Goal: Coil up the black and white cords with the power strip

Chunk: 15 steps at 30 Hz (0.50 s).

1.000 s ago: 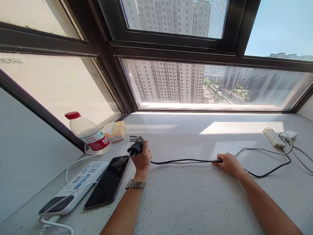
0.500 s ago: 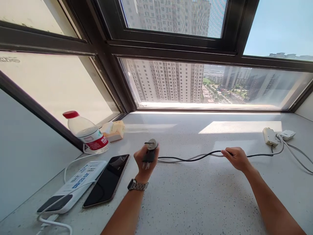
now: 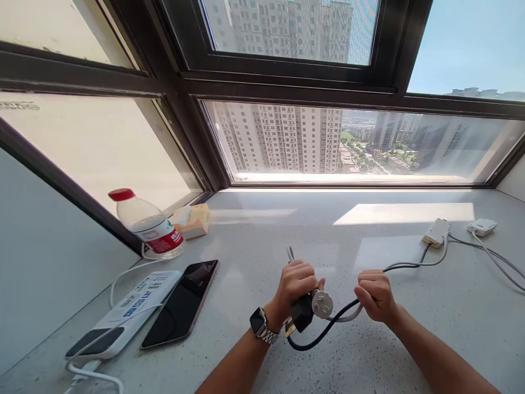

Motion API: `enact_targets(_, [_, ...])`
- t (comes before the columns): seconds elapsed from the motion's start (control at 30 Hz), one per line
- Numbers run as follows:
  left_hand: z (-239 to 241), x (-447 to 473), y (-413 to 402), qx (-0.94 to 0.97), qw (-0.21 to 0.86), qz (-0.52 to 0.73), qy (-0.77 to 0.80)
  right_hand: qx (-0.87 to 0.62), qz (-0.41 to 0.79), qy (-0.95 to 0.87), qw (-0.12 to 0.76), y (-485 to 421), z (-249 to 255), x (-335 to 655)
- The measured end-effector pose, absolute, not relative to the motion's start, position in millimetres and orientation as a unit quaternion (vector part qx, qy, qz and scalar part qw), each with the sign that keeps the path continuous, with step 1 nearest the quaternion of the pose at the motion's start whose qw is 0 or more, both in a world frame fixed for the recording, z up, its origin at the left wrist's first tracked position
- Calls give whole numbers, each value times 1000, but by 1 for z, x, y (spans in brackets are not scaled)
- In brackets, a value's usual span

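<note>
My left hand [image 3: 296, 284] is raised above the countertop [image 3: 328, 350], wrist bent, knuckles up, a watch [image 3: 259, 323] on the forearm side. Its fingers are curled tight around the black plug [image 3: 302, 313], which sits under the palm; a round white plug [image 3: 322, 304] shows just right of the thumb. My right hand [image 3: 375, 295] is level with it and close beside it, fingers folded into a loose fist, pinching the black cable [image 3: 328, 331] and the white cable [image 3: 410, 265] together. The black cable sags in a loop below and between the two sets of fingers. A short bend of white cable rises just beyond the left knuckles.

Left of the left fingers lie a dark phone [image 3: 180, 303] and a white power bank [image 3: 123, 317]. Farther off to the left stand a red-capped bottle [image 3: 147, 224] and a yellow packet [image 3: 192, 219]. Beyond the right fingers the white cable runs to a white adapter [image 3: 437, 232] near the window [image 3: 328, 137].
</note>
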State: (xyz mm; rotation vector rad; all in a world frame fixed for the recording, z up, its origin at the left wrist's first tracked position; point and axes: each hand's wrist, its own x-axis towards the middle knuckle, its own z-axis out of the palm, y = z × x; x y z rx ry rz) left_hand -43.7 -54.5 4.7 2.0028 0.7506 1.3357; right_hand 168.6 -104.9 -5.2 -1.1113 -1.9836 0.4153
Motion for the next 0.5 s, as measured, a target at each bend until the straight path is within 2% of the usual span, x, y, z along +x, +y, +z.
enact_targets(0.27, [-9, -9, -70, 863, 275, 407, 121, -458, 282, -653, 534, -106, -3, 173])
enact_targets(0.5, [7, 29, -90, 819, 373, 431, 68, -476, 369, -534, 593, -99, -5, 172])
